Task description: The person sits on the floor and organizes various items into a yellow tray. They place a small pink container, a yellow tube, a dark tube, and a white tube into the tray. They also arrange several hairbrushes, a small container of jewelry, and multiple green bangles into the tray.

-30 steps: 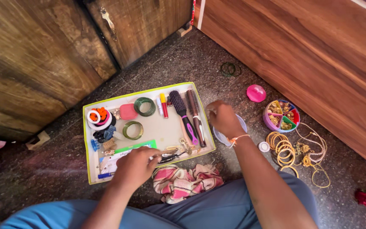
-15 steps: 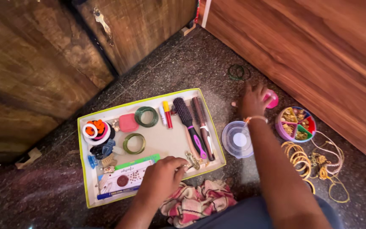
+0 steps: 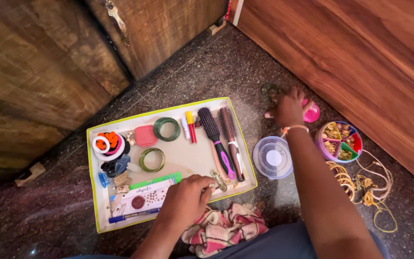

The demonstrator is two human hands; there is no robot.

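Dark speckled stone floor (image 3: 207, 72), with rough wooden doors (image 3: 49, 62) on the left and a smooth brown wood panel (image 3: 360, 57) on the right, so it's a pretty tight corner.

Sitting on the floor is a shallow tray with a yellow-green rim (image 3: 92, 182). Out past the left hand's knuckles it holds hair ties, a pink compact, two sets of green bangles (image 3: 151, 159) and two hairbrushes (image 3: 222, 141). The left hand (image 3: 184, 201) rests on the tray's near edge, fingers curled in and pinching a small gold clip thing (image 3: 219, 180) at the fingertips. A blue pen (image 3: 132, 217) lies just to its left, and a pink striped cloth (image 3: 221, 228) is bunched up right by the wrist.

Between the two arms is a clear round lid (image 3: 273, 157).

The right hand (image 3: 289, 108) is stretched out well ahead, fingers bent down and closing on dark green bangles (image 3: 270, 91) on the floor; can't tell if they're lifted. A pink lid (image 3: 311, 114) sits just to its right, and the round divided jewellery box (image 3: 341, 140) is beside the forearm, with gold bangles (image 3: 343, 177) and chains nearer the elbow.
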